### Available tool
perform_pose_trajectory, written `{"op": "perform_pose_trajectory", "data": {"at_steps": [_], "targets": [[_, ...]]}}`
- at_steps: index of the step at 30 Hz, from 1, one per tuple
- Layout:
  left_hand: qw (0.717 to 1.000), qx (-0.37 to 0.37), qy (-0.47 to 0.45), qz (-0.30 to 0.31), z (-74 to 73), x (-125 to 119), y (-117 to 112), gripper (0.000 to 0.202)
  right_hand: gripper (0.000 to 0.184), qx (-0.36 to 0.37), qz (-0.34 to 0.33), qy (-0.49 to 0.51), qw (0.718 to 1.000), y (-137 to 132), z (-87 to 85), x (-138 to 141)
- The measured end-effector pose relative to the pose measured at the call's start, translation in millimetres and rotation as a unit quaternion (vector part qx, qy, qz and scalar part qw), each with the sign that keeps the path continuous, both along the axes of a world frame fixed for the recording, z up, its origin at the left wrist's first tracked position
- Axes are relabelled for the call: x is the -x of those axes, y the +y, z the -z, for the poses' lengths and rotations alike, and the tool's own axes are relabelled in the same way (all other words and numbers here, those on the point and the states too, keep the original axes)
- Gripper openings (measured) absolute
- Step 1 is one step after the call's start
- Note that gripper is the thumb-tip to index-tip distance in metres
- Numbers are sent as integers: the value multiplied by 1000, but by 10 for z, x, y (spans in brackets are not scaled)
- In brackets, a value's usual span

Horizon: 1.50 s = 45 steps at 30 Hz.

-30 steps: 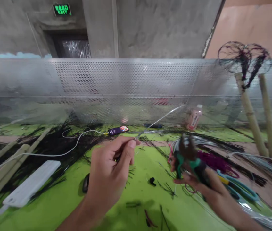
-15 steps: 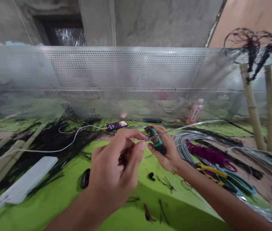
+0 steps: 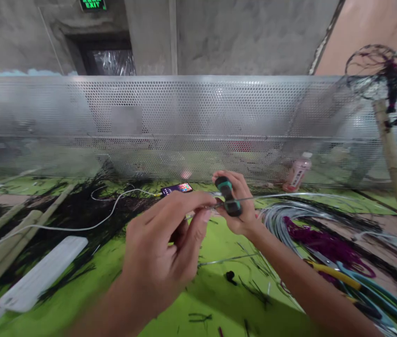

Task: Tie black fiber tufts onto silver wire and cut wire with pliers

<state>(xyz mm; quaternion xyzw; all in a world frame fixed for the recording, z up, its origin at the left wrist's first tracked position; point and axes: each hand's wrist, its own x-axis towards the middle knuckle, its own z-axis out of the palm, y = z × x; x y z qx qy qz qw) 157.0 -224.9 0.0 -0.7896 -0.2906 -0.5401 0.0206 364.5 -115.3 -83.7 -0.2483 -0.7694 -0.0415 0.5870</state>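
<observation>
Nearest you, short dark clippings (image 3: 200,318) lie on the bright green surface (image 3: 170,323), on your side of the teal-and-black pliers (image 3: 228,194). Left of those pliers, your left hand (image 3: 166,234) pinches a thin, silvery metal wire (image 3: 285,194) between thumb and forefinger. The wire looks dull and darker at the fingertips, crosses the pliers, then runs out to their right in a smooth, shallow bow, brighter and shinier there. Your right hand (image 3: 240,203) is wrapped around the pliers, whose teal and black parts stand upright; you can't tell whether the wire sits between the jaws, as they're hidden. To the right of the pliers lie a loose coil of grey wire (image 3: 274,224) and a tangled bundle of purple string (image 3: 324,241). Beyond the pliers, to the left, rests a dark phone with a lit screen (image 3: 177,189); beyond them, to the right, a pink labelled bottle (image 3: 297,173) leans by the perforated metal panel (image 3: 198,107).
</observation>
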Motion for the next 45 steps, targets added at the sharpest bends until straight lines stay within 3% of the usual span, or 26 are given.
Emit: {"op": "perform_pose_trajectory", "data": {"at_steps": [6, 18, 21, 25, 28, 32, 39, 45], "targets": [[997, -54, 23, -43, -3, -13, 47, 19, 44, 62, -6, 19, 998, -162, 0, -7], [978, -164, 79, -97, 120, -44, 77, 23, 17, 254, 40, 49, 965, -1146, 68, 193], [967, -203, 96, -118, 138, -73, 80, 20, 17, 289, 56, 69, 953, -1322, 70, 225], [940, -308, 94, -113, 157, -105, 115, 21, 21, 362, 69, 103, 924, -1453, 91, 264], [926, -343, 104, -116, 167, -111, 148, 25, 24, 371, 58, 110, 920, -1475, 98, 271], [928, -341, 101, -106, 165, -130, 170, 24, 19, 377, 45, 101, 920, -1441, 115, 252], [968, -219, 81, -96, 153, -205, 108, 10, 16, 365, 58, 87, 925, -1358, 181, 206], [974, -197, 74, -89, 176, -210, 86, 13, 14, 354, 56, 89, 930, -1325, 195, 201]]}}
